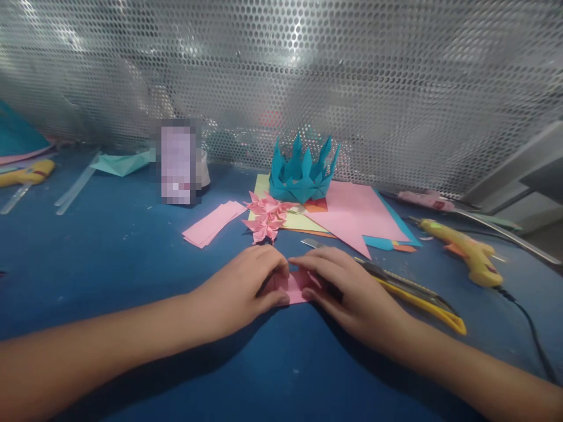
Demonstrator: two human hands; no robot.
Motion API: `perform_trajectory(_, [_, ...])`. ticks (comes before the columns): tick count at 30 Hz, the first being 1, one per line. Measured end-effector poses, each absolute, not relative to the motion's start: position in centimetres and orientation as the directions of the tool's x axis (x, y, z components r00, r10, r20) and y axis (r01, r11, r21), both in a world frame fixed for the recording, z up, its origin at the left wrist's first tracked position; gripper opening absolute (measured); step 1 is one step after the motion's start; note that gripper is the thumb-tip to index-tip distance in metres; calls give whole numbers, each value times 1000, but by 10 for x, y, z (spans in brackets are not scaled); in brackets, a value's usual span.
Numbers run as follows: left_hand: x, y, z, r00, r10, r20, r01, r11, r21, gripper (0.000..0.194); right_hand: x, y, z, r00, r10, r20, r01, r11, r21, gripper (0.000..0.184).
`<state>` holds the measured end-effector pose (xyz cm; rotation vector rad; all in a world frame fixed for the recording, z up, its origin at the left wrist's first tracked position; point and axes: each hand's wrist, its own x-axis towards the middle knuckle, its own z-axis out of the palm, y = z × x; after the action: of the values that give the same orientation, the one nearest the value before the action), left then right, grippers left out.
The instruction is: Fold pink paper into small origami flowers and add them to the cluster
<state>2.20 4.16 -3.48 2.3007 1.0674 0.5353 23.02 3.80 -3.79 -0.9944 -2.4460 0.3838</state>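
Low over the blue table, my left hand point(250, 281) and my right hand point(343, 287) face each other around a small piece of pink paper point(294, 286). Thumbs and curled fingers of both hands pinch its two ends; only its middle shows. Just beyond my fingertips lie several folded pink paper flowers point(266, 217). To their left is a fanned stack of pink paper strips point(213, 224). A utility knife point(413, 296) with a yellow and black handle lies beside my right hand, its blade partly hidden behind that hand.
A teal folded-paper crown point(303, 176) stands on coloured sheets point(365, 211). A yellow glue gun point(466, 252) with a cord lies at right, another glue gun point(30, 173) at far left. Glue sticks point(77, 184) and a propped, blurred phone point(176, 164) stand before the perforated metal wall point(229, 70).
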Motion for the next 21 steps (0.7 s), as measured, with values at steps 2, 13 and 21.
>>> perform_trajectory(2, [22,42,-34,616,778,120,561,-541,627,11,231,39,-39,-612,719,329,572,690,-443,30])
perform_trajectory(13, [20,44,-39,734,600,318,467,-786,406,13,234,45,-45,-611,683,400,585,730,-352,15])
perform_trajectory(21, [20,41,-38,801,517,301,474,-856,208,27,240,36,-46,-771,503,390,558,829,35,32])
